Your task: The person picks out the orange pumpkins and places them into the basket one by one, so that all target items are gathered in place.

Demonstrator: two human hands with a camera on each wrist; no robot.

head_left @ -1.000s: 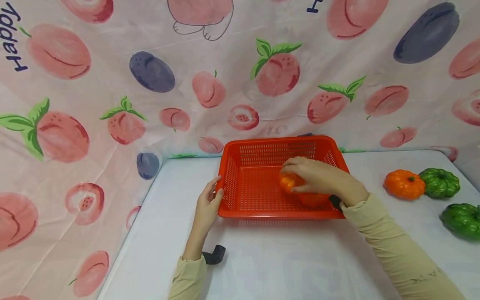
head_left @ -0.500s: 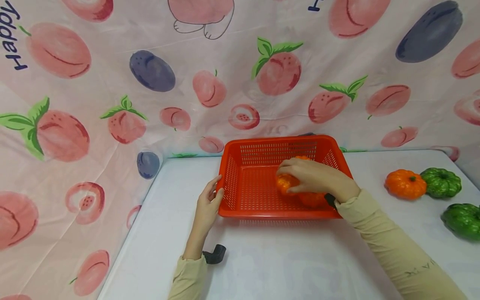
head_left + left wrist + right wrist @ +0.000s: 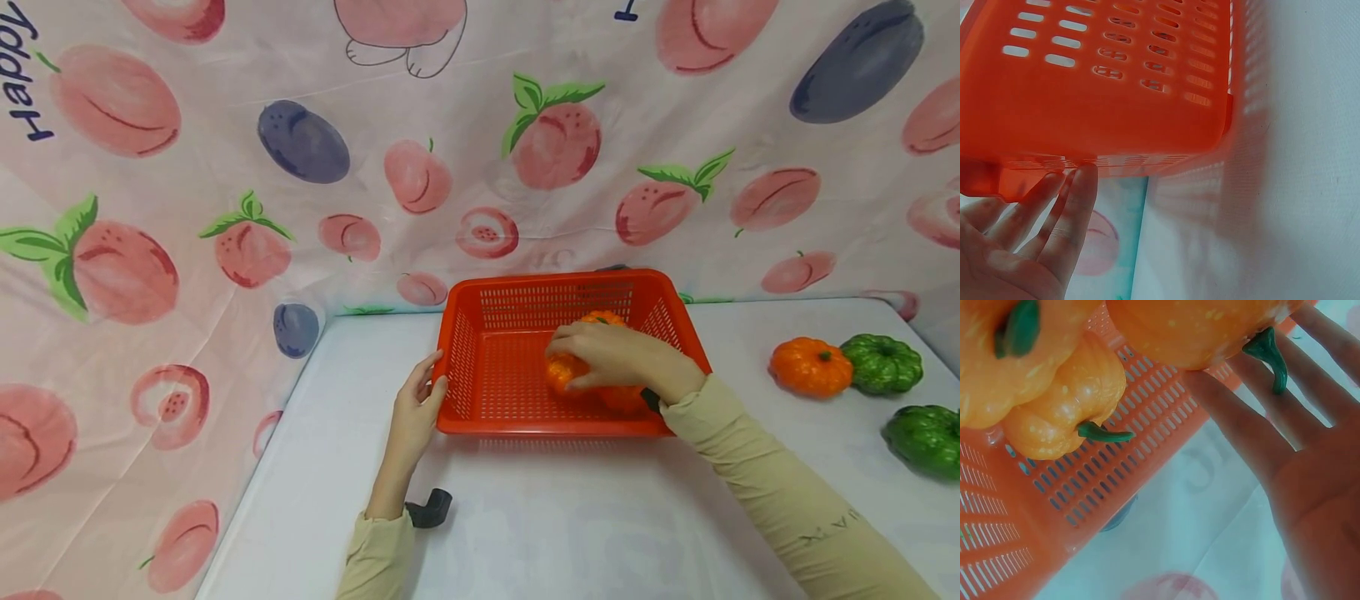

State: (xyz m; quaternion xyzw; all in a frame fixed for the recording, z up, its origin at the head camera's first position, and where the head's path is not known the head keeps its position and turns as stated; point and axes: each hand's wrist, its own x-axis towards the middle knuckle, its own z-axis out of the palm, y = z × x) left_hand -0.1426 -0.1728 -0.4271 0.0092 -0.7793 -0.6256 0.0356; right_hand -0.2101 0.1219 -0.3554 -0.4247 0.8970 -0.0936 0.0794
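In the head view a red slotted plastic basket (image 3: 498,358) sits against the back cloth. My right hand (image 3: 618,358) reaches into it and grips an orange toy pumpkin (image 3: 562,375). The right wrist view has the fingers against that pumpkin (image 3: 1197,331), beside its green stem. Two further orange pumpkins share the basket: one behind the hand (image 3: 602,317), the other (image 3: 624,398) partly covered by the hand and wrist. Straight fingers of my left hand (image 3: 415,408) touch the basket's left side; in the left wrist view those fingertips (image 3: 1085,175) meet its wall.
On the white table (image 3: 540,517), right of the basket, lie an orange pumpkin (image 3: 810,367), a green pumpkin (image 3: 881,364) beside it and another green one (image 3: 926,440) nearer me. A fruit-printed cloth (image 3: 480,167) rises behind the basket and on the left.
My right hand has shifted left within the basket, carrying the gripped pumpkin with it. The pumpkin behind the hand has come into sight. My left hand and the basket stay in place.
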